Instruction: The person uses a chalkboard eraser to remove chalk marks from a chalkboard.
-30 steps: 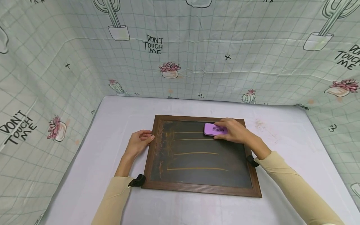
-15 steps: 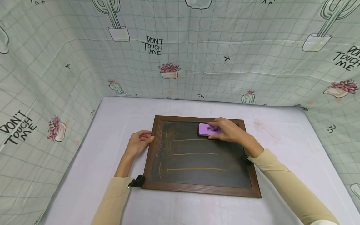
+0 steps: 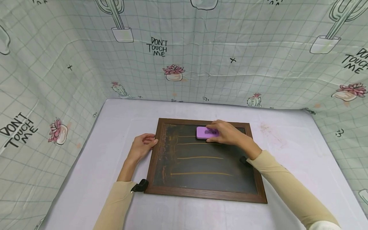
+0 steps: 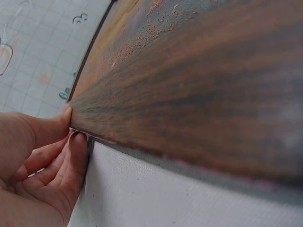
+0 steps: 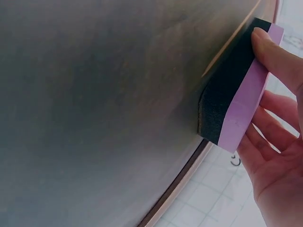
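A chalkboard [image 3: 207, 183] with a brown wooden frame lies flat, with several yellow chalk lines [image 3: 201, 157] across it. My right hand [image 3: 228, 134] grips a purple block eraser [image 3: 202, 133] near the board's far edge, over the right part of the top line. In the right wrist view, the eraser's dark felt [image 5: 227, 90] faces the board and my thumb presses its side. At the board's left edge, my left hand [image 3: 141, 147] holds the frame between thumb and fingers; the left wrist view shows the thumb [image 4: 49, 130] on the wooden edge and the fingertips against its underside.
A white-covered table [image 3: 123, 123] bears the board. Faint reddish smudges [image 3: 267, 129] mark the cover at the right. A patterned cloth [image 3: 201, 57] with grid lines and cacti hangs behind and at both sides. Orange chalk dust [image 4: 142, 40] lies near the board's left edge.
My right hand has slid the eraser leftward along the top lines, from right of centre toward the middle. My left hand has stayed in place on the frame.
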`<action>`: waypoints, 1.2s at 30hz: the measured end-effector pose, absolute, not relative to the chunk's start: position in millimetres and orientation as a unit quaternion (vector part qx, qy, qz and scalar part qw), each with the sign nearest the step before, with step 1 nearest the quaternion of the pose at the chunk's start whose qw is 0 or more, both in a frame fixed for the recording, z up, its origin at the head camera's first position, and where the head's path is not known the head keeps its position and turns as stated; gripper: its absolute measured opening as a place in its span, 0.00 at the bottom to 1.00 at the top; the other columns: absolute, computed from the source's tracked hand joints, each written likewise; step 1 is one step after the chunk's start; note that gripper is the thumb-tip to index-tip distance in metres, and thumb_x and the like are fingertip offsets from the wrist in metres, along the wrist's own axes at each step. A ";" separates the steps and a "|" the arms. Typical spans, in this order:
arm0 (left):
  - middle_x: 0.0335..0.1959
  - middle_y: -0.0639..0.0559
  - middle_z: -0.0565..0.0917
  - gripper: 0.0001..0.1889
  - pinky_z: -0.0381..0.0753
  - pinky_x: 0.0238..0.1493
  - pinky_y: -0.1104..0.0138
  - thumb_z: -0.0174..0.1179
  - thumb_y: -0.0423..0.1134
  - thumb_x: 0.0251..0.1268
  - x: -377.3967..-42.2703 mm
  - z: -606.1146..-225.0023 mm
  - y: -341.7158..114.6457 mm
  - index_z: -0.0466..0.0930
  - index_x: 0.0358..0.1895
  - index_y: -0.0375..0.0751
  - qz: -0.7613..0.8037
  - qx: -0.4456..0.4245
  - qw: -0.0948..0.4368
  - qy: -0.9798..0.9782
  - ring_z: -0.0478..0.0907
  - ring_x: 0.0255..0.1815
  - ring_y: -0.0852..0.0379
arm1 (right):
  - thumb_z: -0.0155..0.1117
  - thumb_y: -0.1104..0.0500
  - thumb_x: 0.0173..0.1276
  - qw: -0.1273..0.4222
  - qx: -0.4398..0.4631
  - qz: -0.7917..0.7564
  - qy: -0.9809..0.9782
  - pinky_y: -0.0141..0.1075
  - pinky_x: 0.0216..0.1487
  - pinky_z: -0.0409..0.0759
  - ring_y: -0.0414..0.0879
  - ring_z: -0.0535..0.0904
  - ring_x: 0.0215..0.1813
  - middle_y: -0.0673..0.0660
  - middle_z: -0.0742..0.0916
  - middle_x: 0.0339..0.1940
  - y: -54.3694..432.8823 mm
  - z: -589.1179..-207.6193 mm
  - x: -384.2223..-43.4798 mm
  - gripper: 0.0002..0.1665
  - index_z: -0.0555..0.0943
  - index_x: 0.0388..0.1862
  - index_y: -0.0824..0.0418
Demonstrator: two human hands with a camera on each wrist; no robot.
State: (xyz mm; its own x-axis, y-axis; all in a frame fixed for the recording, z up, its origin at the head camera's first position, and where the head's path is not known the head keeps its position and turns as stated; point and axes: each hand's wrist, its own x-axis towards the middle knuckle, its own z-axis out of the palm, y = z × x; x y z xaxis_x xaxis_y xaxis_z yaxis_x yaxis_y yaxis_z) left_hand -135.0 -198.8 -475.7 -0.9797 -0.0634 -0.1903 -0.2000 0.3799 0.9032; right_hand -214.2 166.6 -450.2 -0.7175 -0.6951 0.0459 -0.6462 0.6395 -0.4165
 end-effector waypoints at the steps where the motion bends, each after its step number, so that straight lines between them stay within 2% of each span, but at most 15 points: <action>1: 0.47 0.35 0.82 0.19 0.80 0.36 0.77 0.64 0.31 0.72 -135.1 -475.9 -198.9 0.78 0.60 0.24 0.550 -0.079 0.062 0.829 0.79 0.38 0.59 | 0.80 0.50 0.62 0.060 -0.372 -0.205 0.903 0.53 0.55 0.80 0.58 0.81 0.55 0.67 0.85 0.57 165.1 -449.6 -214.1 0.37 0.81 0.62 0.72; 14: 0.47 0.34 0.82 0.19 0.80 0.36 0.77 0.64 0.32 0.73 -134.5 -475.2 -197.3 0.78 0.61 0.24 0.549 -0.079 0.062 0.830 0.79 0.38 0.60 | 0.79 0.49 0.63 0.064 -0.390 -0.203 0.896 0.49 0.50 0.80 0.53 0.80 0.49 0.64 0.86 0.54 140.6 -448.9 -216.7 0.36 0.82 0.62 0.71; 28: 0.48 0.34 0.82 0.19 0.80 0.37 0.77 0.64 0.33 0.73 -133.3 -476.2 -197.9 0.78 0.61 0.24 0.542 -0.077 0.066 0.834 0.81 0.42 0.53 | 0.78 0.48 0.65 0.076 -0.402 -0.192 0.892 0.45 0.48 0.79 0.49 0.78 0.46 0.60 0.86 0.49 111.0 -449.2 -218.6 0.35 0.82 0.63 0.68; 36: 0.50 0.35 0.82 0.20 0.81 0.39 0.76 0.64 0.34 0.74 -132.3 -475.3 -197.1 0.78 0.62 0.26 0.534 -0.078 0.065 0.839 0.82 0.45 0.49 | 0.77 0.46 0.66 0.082 -0.411 -0.186 0.889 0.46 0.53 0.80 0.50 0.79 0.50 0.60 0.85 0.52 93.1 -448.3 -219.5 0.36 0.81 0.64 0.68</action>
